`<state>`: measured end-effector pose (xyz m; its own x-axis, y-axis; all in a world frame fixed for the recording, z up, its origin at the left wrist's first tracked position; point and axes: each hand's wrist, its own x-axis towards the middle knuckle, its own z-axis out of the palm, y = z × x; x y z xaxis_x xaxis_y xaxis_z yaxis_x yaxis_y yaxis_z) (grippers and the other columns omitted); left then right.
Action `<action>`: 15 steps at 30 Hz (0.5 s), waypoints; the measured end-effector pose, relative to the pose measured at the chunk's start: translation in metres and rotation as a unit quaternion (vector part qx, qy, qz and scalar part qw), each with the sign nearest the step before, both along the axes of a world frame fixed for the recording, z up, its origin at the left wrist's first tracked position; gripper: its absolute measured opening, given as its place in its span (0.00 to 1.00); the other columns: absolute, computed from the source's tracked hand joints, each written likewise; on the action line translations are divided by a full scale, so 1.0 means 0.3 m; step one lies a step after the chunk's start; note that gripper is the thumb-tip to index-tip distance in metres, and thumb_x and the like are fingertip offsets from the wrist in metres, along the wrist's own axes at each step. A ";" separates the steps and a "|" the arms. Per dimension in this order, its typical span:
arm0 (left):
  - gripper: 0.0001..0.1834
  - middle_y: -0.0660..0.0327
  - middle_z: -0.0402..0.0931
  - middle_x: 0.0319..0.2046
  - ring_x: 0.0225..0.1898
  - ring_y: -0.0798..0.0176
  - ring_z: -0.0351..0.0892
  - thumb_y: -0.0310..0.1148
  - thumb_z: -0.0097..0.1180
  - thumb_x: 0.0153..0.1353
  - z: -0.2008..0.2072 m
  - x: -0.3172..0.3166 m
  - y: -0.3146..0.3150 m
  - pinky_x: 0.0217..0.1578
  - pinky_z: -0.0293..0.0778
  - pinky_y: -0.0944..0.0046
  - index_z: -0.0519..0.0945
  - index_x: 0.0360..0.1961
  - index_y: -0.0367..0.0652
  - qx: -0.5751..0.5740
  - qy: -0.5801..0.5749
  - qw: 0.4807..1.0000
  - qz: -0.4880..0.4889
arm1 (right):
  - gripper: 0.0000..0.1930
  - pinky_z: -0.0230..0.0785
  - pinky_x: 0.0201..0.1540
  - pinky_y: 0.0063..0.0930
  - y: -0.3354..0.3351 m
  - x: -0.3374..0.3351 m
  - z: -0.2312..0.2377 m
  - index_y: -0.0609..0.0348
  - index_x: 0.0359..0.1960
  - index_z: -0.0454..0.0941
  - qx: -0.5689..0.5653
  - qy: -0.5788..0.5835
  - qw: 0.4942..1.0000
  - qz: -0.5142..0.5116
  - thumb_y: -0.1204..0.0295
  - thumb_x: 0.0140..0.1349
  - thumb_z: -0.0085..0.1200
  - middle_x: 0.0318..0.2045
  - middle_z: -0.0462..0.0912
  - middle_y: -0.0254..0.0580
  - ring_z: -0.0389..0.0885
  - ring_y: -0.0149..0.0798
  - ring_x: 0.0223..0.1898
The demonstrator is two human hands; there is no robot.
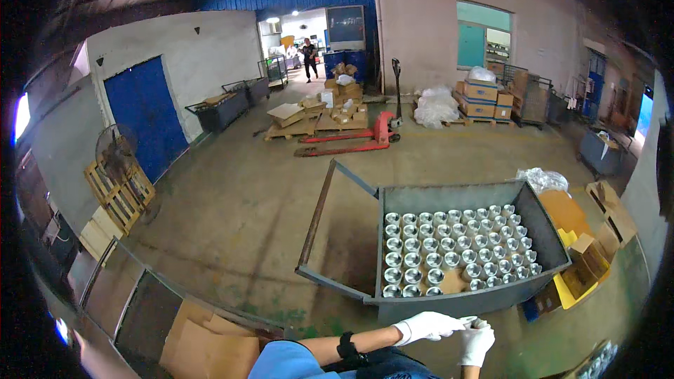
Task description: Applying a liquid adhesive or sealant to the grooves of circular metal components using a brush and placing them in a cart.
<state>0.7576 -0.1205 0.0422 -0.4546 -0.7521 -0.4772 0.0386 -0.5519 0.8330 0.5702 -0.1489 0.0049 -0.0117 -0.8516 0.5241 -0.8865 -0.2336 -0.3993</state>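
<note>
My left hand (pixel 430 327) wears a white glove and reaches in from the left, a dark band on its wrist. Against its fingertips is my right hand (pixel 477 342), also white-gloved, with its fingers curled. Both hands are closed where they meet. What they pinch there, a glove tip or something small, is too small to make out. Just beyond them stands a grey metal bin cart (pixel 449 307). Inside it, shiny cylindrical metal parts (pixel 434 260) stand upright in rows. Brown cardboard (pixel 455 281) shows through a gap in the near rows. Neither hand touches the bin.
A grey frame (pixel 317 219) sticks out left of the bin. Open cardboard boxes (pixel 584 267) lie to its right. Farther off are a red pallet jack (pixel 379 133), loaded pallets (pixel 340 118) and stacked boxes (pixel 480 98). A person (pixel 309 60) is by the far doorway. Cardboard (pixel 207 344) lies at lower left.
</note>
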 end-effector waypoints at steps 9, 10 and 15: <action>0.22 0.65 0.72 0.60 0.51 0.74 0.71 0.34 0.49 0.68 0.093 0.008 0.033 0.45 0.65 0.73 0.72 0.63 0.44 -0.096 0.107 0.990 -0.006 | 0.08 0.67 0.26 0.31 -0.039 -0.044 -0.057 0.65 0.23 0.80 0.108 -0.264 0.958 0.007 0.73 0.55 0.58 0.18 0.79 0.48 0.73 0.36 0.19; 0.24 0.65 0.72 0.59 0.45 0.77 0.71 0.34 0.48 0.68 0.055 -0.006 0.025 0.36 0.62 0.78 0.69 0.64 0.42 -0.092 0.145 0.985 -0.005 | 0.08 0.65 0.25 0.29 -0.035 -0.043 -0.049 0.65 0.23 0.79 0.089 -0.285 0.954 0.004 0.74 0.57 0.56 0.17 0.79 0.44 0.72 0.33 0.19; 0.26 0.60 0.67 0.64 0.61 0.67 0.67 0.27 0.49 0.66 -0.177 -0.036 -0.073 0.57 0.65 0.68 0.65 0.66 0.38 -0.225 0.242 0.942 -0.056 | 0.16 0.59 0.17 0.21 -0.090 -0.067 -0.043 0.58 0.20 0.75 0.192 -0.497 0.845 0.042 0.66 0.66 0.55 0.16 0.77 0.34 0.68 0.24 0.15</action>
